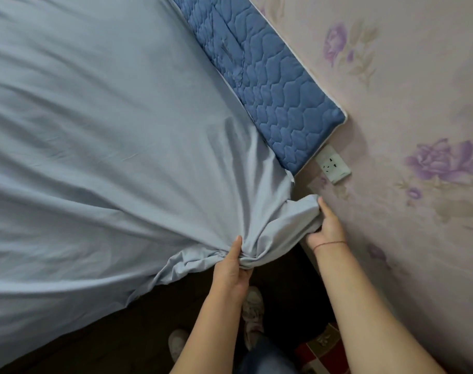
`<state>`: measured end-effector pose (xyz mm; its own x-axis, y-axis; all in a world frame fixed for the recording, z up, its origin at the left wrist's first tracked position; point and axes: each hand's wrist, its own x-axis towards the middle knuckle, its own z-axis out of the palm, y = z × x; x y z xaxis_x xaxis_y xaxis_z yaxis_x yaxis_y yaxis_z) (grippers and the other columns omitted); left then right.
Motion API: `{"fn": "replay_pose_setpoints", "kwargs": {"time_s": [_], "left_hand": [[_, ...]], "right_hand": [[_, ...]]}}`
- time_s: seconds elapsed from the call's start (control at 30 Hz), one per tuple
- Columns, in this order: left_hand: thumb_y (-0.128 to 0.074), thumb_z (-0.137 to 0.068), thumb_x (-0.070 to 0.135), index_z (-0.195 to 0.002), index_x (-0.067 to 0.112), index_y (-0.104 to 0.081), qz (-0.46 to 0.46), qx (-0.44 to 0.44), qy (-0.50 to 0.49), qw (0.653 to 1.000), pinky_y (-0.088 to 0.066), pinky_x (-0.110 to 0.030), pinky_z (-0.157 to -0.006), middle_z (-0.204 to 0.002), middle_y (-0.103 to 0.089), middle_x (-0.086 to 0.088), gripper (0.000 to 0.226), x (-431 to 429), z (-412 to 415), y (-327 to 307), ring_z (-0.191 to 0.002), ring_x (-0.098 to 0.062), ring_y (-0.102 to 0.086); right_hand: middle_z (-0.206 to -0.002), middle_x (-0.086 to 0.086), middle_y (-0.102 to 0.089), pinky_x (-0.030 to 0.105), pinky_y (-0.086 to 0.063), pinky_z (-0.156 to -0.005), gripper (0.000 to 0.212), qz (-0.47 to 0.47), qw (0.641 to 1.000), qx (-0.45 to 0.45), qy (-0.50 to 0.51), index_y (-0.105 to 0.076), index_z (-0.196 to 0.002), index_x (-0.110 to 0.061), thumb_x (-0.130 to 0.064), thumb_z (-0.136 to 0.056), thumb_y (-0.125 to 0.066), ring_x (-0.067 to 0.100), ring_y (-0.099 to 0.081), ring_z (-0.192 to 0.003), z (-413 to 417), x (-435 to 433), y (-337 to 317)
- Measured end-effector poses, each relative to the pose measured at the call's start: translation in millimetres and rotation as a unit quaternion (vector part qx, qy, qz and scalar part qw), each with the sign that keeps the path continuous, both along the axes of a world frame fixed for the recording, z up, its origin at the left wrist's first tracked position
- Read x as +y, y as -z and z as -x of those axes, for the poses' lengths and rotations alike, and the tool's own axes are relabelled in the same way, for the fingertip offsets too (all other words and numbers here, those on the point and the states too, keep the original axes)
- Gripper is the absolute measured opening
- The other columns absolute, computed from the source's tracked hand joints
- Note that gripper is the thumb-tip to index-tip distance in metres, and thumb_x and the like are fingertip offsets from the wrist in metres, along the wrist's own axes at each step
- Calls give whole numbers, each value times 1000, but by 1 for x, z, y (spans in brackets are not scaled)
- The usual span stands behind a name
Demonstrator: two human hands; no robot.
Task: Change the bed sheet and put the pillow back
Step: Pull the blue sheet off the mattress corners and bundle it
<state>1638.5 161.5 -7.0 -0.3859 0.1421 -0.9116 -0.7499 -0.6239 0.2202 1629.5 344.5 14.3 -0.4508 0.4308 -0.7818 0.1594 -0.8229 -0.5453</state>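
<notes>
The pale blue bed sheet (95, 130) lies spread across the bed, gathered into a bunch at the near corner by the wall. The left hand (234, 271) grips that bunch, thumb up along the fabric, fingers curled under it. The right hand (327, 225) clutches the sheet's corner fold close to the flowered wallpaper (418, 103). A dark blue quilted pad (270, 76) shows uncovered beside the wall, above a white wall socket (333, 164).
</notes>
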Motion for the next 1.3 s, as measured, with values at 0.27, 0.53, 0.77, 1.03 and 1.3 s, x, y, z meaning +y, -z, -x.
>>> {"fn": "replay_pose_setpoints", "kwargs": {"time_s": [0.27, 0.53, 0.77, 1.03, 1.3], "left_hand": [[-82, -70, 46, -151, 11, -24, 161, -101, 202, 961, -32, -50, -112, -153, -33, -14, 105, 20, -5, -6, -136, -36, -37], [-61, -88, 53, -122, 12, -64, 176, 207, 332, 903, -47, -31, -94, -122, -62, -11, 54, 37, 33, -69, -113, -18, -58], [-74, -82, 35, -95, 13, -69, 199, 210, 397, 871, -56, -46, -88, -90, -73, -13, 26, 21, 56, -71, -90, -32, -70], [-72, -84, 36, -94, 18, -69, 195, 262, 351, 878, -56, -43, -85, -94, -72, -6, 21, 13, 45, -66, -92, -26, -67], [-69, -88, 18, -94, 21, -71, 192, 331, 315, 869, -55, -19, -65, -80, -73, 5, 6, 14, 41, -67, -74, -7, -69]], "right_hand": [[-106, 13, -70, 43, -55, -89, 68, -106, 992, 46, -56, -65, -114, -3, -34, -57, -86, 29, -65, -105, -11, 21, -9], [-94, 9, -75, 29, -55, -77, 20, -186, 926, 98, -314, -73, -96, -9, -22, -81, -73, 21, -70, -90, -27, -46, -37], [-102, 13, -73, 34, -53, -88, 17, -169, 882, 123, -422, -72, -104, -9, -15, -92, -62, 25, -68, -101, -35, -75, -42], [-114, 10, -70, 29, -53, -87, 56, -85, 917, 138, -364, -64, -118, -8, -40, -73, -74, 20, -66, -107, -38, -54, -37], [-100, 7, -68, 29, -52, -84, 69, -89, 936, 128, -314, -67, -111, -11, -57, -62, -79, 17, -64, -90, -15, -38, -36]]}}
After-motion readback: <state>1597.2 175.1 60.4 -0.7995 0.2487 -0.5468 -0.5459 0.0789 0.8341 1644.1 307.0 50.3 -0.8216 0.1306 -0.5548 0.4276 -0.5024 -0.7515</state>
